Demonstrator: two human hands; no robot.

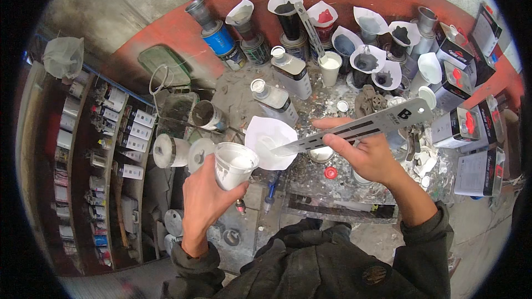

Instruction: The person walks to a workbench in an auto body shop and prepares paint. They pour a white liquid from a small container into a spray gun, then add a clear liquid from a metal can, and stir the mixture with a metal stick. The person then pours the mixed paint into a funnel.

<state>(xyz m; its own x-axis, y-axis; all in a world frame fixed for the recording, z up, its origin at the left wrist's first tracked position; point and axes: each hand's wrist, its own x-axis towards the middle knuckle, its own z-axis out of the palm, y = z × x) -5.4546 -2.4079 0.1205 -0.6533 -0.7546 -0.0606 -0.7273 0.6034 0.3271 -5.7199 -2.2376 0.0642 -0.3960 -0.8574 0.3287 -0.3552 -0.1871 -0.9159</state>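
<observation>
My left hand [204,202] is wrapped round a white translucent mixing cup [233,174] with white liquid in it, tilted a little. In my right hand [366,155] is a long flat metal mixing stick [363,128] with slots and holes. Its far tip reaches into a white paper paint strainer [271,133], just right of the cup. Whitish wet residue shows inside the strainer. What supports the strainer from below is hidden.
Behind stand two grey bottles [292,75], a cup [331,69] with another mixing stick [310,30], and several used strainers [368,60] on dark holders. Metal cans [468,127] with red caps line the right. A shelf of tins [102,160] is at left; a red cap [331,173] lies on the stained bench.
</observation>
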